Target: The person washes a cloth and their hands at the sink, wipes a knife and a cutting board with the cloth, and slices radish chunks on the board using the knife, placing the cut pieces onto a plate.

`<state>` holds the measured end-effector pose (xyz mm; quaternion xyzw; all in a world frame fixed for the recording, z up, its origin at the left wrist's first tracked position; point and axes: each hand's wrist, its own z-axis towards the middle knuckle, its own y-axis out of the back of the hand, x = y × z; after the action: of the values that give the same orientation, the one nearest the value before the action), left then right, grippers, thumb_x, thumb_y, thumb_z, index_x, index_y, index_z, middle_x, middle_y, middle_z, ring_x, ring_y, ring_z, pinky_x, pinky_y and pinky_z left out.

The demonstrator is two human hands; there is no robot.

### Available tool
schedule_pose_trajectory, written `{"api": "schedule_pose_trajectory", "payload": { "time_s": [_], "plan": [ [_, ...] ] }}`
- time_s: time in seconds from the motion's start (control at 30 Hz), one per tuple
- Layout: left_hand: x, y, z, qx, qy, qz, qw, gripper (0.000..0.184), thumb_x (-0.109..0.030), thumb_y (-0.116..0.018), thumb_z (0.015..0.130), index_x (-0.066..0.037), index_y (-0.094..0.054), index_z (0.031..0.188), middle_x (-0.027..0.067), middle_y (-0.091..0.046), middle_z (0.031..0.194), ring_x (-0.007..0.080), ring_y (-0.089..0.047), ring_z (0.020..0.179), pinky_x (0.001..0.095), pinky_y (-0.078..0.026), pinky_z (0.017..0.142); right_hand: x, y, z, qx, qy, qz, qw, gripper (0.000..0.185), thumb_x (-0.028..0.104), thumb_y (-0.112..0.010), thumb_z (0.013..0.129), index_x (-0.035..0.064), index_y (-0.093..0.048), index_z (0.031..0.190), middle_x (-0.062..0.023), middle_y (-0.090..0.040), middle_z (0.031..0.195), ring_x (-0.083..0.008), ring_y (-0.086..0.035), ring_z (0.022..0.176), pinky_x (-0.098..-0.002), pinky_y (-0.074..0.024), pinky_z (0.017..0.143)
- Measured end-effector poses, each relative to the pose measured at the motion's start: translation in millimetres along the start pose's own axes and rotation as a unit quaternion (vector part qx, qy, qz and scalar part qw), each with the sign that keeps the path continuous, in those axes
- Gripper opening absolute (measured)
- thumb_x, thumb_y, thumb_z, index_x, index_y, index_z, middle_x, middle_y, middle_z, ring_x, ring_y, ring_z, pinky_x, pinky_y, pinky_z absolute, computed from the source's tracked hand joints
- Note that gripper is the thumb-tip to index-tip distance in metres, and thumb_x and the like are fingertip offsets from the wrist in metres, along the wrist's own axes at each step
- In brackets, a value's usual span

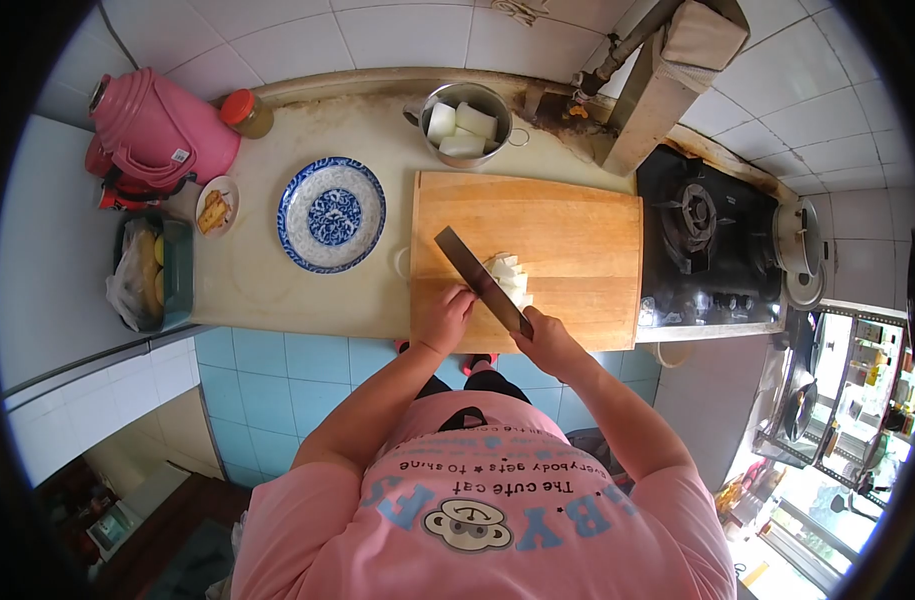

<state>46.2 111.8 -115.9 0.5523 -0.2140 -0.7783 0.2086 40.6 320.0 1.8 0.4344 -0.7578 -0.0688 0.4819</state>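
Note:
My right hand [550,343] grips the handle of a cleaver [477,276], whose blade slants up and left over the wooden cutting board [567,220]. Close to the blade's left side is my left hand [445,318], its fingers curled together near the board's front edge; what they hold, if anything, is too small to make out. White cut pieces [509,278] lie on the board just right of the blade. Behind the board, a metal pot [499,108] holds several large white chunks [475,122].
A blue-and-white plate [332,215] lies left of the board. Farther left are a small dish with food [217,207], a jar [247,114], a pink thermos [162,125] and a green basket [180,270]. The black gas stove [712,260] adjoins the board's right side.

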Motion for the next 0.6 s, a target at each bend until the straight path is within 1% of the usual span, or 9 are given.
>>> {"api": "schedule_pose_trajectory", "payload": {
  "time_s": [0.13, 0.27, 0.33, 0.4, 0.43, 0.5, 0.53, 0.6],
  "plan": [
    [1, 0, -2, 0.01, 0.011, 0.0, 1.0, 0.015, 0.004, -0.069, 0.078, -0.004, -0.064, 0.091, 0.0112, -0.063, 0.093, 0.0328, -0.064, 0.085, 0.0403, -0.054, 0.073, 3, -6, 7, 0.0, -0.006, -0.002, 1.0, 0.025, 0.018, -0.066, 0.091, -0.0023, -0.05, 0.091, -0.0241, -0.065, 0.074, -0.0425, -0.065, 0.071, -0.0476, -0.05, 0.064],
    [1, 1, -2, 0.01, 0.007, -0.003, 1.0, 0.016, 0.004, -0.069, 0.079, -0.003, -0.065, 0.092, 0.0113, -0.063, 0.095, 0.0327, -0.064, 0.087, 0.0403, -0.054, 0.074, -6, -17, 18, -0.018, 0.018, -0.001, 1.0, 0.025, 0.018, -0.066, 0.091, -0.0022, -0.051, 0.091, -0.0245, -0.064, 0.074, -0.0428, -0.065, 0.071, -0.0477, -0.0498, 0.064],
    [1, -1, -3, 0.006, 0.02, -0.003, 1.0, 0.016, 0.003, -0.069, 0.079, -0.003, -0.065, 0.092, 0.0116, -0.063, 0.095, 0.0325, -0.064, 0.087, 0.0399, -0.054, 0.074, -10, -21, 17, -0.027, 0.025, -0.002, 0.999, 0.026, 0.019, -0.066, 0.09, -0.0022, -0.051, 0.091, -0.0246, -0.064, 0.074, -0.0431, -0.065, 0.071, -0.0475, -0.0498, 0.064],
    [0, 1, -2, 0.014, 0.024, -0.001, 1.0, 0.017, 0.003, -0.068, 0.079, -0.004, -0.065, 0.094, 0.012, -0.063, 0.095, 0.0327, -0.064, 0.087, 0.0401, -0.054, 0.074, -13, -25, 14, -0.074, 0.022, 0.046, 0.996, 0.024, 0.015, -0.067, 0.09, -0.0023, -0.05, 0.091, -0.0185, -0.06, 0.067, -0.0316, -0.059, 0.057, -0.0407, -0.0465, 0.055],
    [-1, 1, 0, 0.02, 0.029, 0.002, 0.999, 0.018, 0.003, -0.068, 0.079, -0.004, -0.066, 0.095, 0.0123, -0.064, 0.095, 0.033, -0.064, 0.087, 0.0403, -0.054, 0.074, -13, -25, 10, -0.077, 0.024, 0.047, 0.996, 0.024, 0.015, -0.067, 0.09, -0.0023, -0.05, 0.091, -0.0185, -0.06, 0.067, -0.0316, -0.059, 0.057, -0.0407, -0.0465, 0.055],
    [-3, 3, 4, 0.023, 0.019, 0.004, 1.0, 0.019, 0.003, -0.068, 0.08, -0.004, -0.066, 0.097, 0.0129, -0.065, 0.096, 0.033, -0.065, 0.087, 0.0401, -0.054, 0.075, -14, -20, -5, -0.106, 0.0, 0.129, 0.986, 0.023, 0.013, -0.069, 0.088, -0.0021, -0.051, 0.092, -0.0165, -0.059, 0.066, -0.0282, -0.06, 0.056, -0.0387, -0.0464, 0.053],
    [-3, 4, 6, 0.028, 0.01, 0.006, 1.0, 0.02, 0.003, -0.067, 0.081, -0.004, -0.066, 0.099, 0.0134, -0.065, 0.097, 0.033, -0.065, 0.087, 0.0398, -0.054, 0.076, -10, -12, -14, -0.109, 0.001, 0.131, 0.985, 0.023, 0.013, -0.069, 0.088, -0.0021, -0.051, 0.092, -0.0165, -0.059, 0.066, -0.0282, -0.06, 0.056, -0.0387, -0.0464, 0.053],
    [-6, 8, 6, 0.037, 0.017, -0.006, 0.999, 0.022, 0.003, -0.067, 0.082, -0.004, -0.066, 0.102, 0.0142, -0.066, 0.099, 0.0327, -0.066, 0.087, 0.039, -0.054, 0.076, -4, 7, -35, -0.136, 0.024, 0.039, 0.99, 0.025, 0.013, -0.072, 0.085, -0.0011, -0.056, 0.097, -0.0179, -0.063, 0.071, -0.0333, -0.066, 0.065, -0.0403, -0.0499, 0.057]
  ]
}}
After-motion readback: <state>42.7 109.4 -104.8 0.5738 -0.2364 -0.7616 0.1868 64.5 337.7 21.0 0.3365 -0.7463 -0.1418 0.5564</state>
